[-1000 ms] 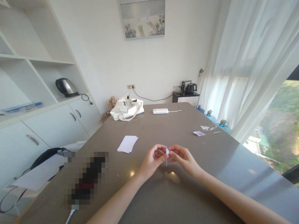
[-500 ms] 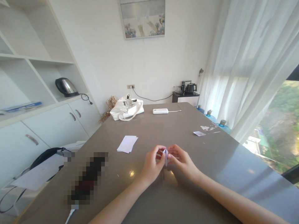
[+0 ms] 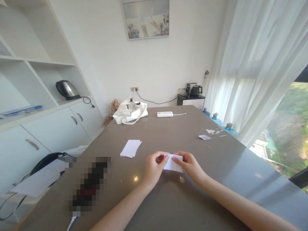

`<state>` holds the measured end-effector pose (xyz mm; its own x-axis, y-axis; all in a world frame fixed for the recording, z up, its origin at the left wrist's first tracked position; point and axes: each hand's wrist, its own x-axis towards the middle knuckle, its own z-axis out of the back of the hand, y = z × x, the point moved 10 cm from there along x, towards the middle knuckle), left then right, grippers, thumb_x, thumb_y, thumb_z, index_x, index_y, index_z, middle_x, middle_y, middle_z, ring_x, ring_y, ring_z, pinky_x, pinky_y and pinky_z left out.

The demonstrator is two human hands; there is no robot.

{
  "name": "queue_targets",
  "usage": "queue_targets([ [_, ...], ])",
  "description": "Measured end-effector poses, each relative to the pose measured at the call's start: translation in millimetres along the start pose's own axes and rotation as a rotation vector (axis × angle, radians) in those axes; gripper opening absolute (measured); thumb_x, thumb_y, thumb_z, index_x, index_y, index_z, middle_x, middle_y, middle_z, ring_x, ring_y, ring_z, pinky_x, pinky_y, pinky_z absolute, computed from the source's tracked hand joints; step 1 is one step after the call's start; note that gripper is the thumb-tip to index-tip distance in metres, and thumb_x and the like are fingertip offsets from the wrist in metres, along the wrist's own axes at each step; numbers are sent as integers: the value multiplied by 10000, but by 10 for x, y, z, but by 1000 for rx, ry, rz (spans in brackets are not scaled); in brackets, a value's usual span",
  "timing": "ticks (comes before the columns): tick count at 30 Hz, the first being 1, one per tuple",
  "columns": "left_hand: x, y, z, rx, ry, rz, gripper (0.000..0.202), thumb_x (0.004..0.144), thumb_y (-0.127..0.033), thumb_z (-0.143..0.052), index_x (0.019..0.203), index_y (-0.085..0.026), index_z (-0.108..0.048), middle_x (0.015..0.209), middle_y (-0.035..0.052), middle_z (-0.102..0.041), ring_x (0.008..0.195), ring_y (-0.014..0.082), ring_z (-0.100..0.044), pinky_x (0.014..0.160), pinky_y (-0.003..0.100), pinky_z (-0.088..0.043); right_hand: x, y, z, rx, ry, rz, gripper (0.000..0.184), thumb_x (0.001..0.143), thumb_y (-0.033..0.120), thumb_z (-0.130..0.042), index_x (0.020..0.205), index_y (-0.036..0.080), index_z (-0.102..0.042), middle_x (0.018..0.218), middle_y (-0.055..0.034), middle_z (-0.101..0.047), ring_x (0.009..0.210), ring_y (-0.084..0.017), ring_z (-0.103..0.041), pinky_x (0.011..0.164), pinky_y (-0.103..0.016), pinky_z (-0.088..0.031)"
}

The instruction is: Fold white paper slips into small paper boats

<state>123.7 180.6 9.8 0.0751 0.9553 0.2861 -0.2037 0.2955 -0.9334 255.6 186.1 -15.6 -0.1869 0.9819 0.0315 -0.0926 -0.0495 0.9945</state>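
A small white piece of paper (image 3: 173,165) is held up just over the near part of the table, its broad face turned toward me. My left hand (image 3: 155,163) pinches its left upper edge, thumb in front and fingers behind. On the right upper part, my right hand (image 3: 187,162) grips the same paper between thumb and fingers. Ahead and to the left lies a stack of white paper sheets (image 3: 131,148). Off to the right rests a small folded paper (image 3: 204,137).
White paper scraps (image 3: 214,131) lie near the right edge of the grey table (image 3: 163,202). A white handbag (image 3: 131,112) and a white power bank (image 3: 165,114) with a short cable stand at the far end. A blurred dark object (image 3: 91,183) with a white cable is at left.
The paper was edge-on and folded upright between my fingertips; now it is opened out flatter, facing me. My hands have moved slightly apart.
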Motion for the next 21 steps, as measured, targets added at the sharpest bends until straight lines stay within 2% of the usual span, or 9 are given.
queue_targets([
  [2,0,-27,71,55,-68,-26,183,783,-316,-617,788,-136,-647,737,61,-679,679,166,-629,632,250,-496,-2,-63,0,85,-8,-49,356,717,471,-636,751,116,-624,617,-28,-594,551,-130,-509,498,-231,-352],
  [5,-14,-177,113,165,-107,-155,144,780,-277,-623,725,-144,-613,686,31,-624,616,131,-587,585,225,-475,3,-123,-16,173,-1,-81,350,720,472,-633,711,122,-617,580,-12,-570,522,-115,-486,485,-224,-331],
  [9,-79,-423,22,291,-28,-380,114,809,-204,-586,728,-152,-647,721,32,-606,630,114,-569,608,216,-461,18,-171,-4,226,-5,-112,326,695,444,-662,720,121,-624,580,-10,-580,513,-114,-489,488,-227,-328],
  [12,-120,-491,-65,280,63,-444,85,796,-208,-615,821,-168,-686,819,50,-635,739,134,-600,697,232,-468,23,-171,31,264,-23,-117,308,676,426,-680,719,126,-621,572,1,-579,500,-109,-485,488,-227,-329],
  [15,-94,-408,-111,171,115,-360,120,798,-256,-616,825,-164,-688,868,62,-627,789,147,-604,720,241,-474,21,-160,44,271,-28,-114,299,671,419,-685,704,129,-621,560,8,-573,492,-104,-478,486,-226,-327],
  [18,-23,-171,-102,-3,100,-156,159,807,-285,-593,765,-139,-640,831,60,-603,756,149,-597,669,239,-481,17,-146,38,266,-24,-111,319,686,443,-672,708,127,-634,551,9,-566,485,-103,-472,473,-224,-319],
  [21,7,76,-140,-140,118,47,184,723,-287,-682,788,-137,-598,757,40,-609,729,157,-591,656,247,-473,14,-118,48,236,-32,-102,340,683,459,-676,719,122,-646,554,1,-573,480,-104,-476,462,-222,-320],
])
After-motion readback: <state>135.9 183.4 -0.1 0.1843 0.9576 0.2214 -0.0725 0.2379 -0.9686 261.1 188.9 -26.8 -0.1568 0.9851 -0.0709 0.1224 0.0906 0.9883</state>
